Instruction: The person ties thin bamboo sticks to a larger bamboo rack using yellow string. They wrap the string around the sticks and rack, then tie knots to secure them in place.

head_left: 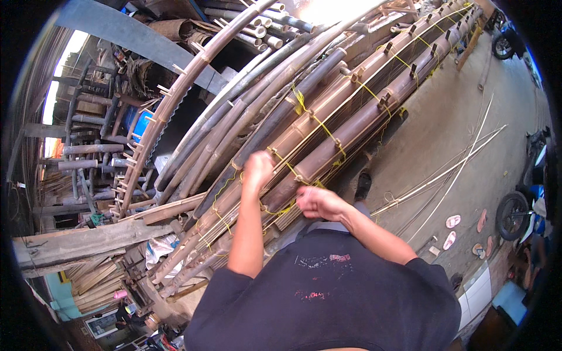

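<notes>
Two thick brown bamboo poles [363, 126] run side by side from lower left to upper right, with thin slats [328, 137] lying between them. Short dark pegs [384, 102] stick out along the poles, and yellow cord [325, 126] loops around them at intervals. My left hand [258, 169] is closed in a fist over the farther pole, beside the cord; what it grips is hidden. Close to the end of the nearer pole section, my right hand [319, 202] has its fingers curled in, next to yellow cord. Whatever lies in its fingers is too small to make out.
Stacked bamboo poles [234, 126] lie beyond the work. A curved pegged bamboo piece [170, 99] arches at the left. On the concrete floor [433, 152] to the right are thin strips [451, 161], sandals [449, 240] and a parked motorbike [515, 216].
</notes>
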`<control>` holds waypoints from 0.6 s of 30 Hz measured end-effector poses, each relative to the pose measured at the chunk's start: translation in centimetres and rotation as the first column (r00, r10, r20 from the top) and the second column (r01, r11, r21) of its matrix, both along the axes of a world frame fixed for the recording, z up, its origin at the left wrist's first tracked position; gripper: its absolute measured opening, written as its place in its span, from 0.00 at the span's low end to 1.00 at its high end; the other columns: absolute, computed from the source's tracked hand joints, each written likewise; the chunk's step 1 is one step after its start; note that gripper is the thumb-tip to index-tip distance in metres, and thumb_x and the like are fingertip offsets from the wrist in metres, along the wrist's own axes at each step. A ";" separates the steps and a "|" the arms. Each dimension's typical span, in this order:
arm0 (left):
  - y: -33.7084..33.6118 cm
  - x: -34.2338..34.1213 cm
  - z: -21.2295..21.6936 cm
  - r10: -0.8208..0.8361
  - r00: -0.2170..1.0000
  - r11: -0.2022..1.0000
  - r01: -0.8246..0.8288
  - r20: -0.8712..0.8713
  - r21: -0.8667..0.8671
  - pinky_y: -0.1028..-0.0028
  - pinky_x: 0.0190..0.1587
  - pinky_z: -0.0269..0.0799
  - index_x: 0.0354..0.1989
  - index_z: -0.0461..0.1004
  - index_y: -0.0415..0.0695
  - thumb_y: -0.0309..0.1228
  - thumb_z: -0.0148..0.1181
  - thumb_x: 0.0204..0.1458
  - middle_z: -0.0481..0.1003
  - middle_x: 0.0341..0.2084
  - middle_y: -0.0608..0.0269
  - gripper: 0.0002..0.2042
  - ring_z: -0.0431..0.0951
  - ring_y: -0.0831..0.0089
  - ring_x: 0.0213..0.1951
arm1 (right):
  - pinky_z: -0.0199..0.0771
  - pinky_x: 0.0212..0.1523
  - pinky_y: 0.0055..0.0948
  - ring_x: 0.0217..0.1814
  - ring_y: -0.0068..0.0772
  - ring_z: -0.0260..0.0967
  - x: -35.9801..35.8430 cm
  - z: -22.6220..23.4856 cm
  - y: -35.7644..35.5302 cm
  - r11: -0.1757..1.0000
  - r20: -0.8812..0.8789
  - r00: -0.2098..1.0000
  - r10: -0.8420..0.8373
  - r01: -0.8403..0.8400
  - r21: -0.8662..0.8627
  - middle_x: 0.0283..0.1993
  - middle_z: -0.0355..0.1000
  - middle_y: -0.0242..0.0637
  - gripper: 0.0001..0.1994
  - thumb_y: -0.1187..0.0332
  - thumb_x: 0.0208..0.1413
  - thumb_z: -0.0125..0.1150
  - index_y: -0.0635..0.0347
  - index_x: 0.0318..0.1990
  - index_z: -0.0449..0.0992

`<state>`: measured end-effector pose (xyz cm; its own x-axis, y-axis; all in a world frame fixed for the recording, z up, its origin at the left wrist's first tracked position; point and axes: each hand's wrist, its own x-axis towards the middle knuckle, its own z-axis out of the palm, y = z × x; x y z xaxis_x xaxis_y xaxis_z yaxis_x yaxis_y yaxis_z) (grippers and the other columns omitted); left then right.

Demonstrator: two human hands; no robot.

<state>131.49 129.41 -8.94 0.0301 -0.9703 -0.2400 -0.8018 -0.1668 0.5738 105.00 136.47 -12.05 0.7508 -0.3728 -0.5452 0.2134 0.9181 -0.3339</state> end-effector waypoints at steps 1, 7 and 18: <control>2.7 -2.1 -0.7 0.014 0.985 1.000 -0.014 -0.173 0.000 0.58 0.46 0.73 0.40 0.78 0.39 0.35 0.54 0.56 0.79 0.37 0.43 0.13 0.80 0.49 0.42 | 0.69 0.45 0.27 0.41 0.24 0.70 1.3 0.3 -0.1 0.936 -0.033 0.938 -0.344 0.346 0.071 0.38 0.74 0.29 0.15 0.56 0.64 0.52 0.56 0.49 0.73; 4.3 -3.1 -5.6 0.129 0.992 0.979 -0.130 -0.013 -0.160 0.52 0.50 0.70 0.53 0.73 0.45 0.42 0.55 0.57 0.78 0.42 0.44 0.19 0.77 0.46 0.47 | 0.69 0.35 0.32 0.30 0.28 0.67 12.9 10.0 -3.2 0.548 0.056 0.846 -0.530 0.392 -0.739 0.29 0.70 0.31 0.16 0.61 0.66 0.43 0.57 0.30 0.73; 4.3 -3.5 -1.3 0.244 0.952 0.968 -0.250 -0.187 -0.011 0.54 0.45 0.71 0.46 0.78 0.46 0.46 0.50 0.62 0.79 0.37 0.44 0.18 0.78 0.45 0.44 | 0.71 0.32 0.43 0.27 0.43 0.72 6.9 12.7 -11.4 -0.071 -0.308 0.943 0.127 -0.301 -0.951 0.25 0.72 0.50 0.16 0.62 0.61 0.51 0.67 0.28 0.74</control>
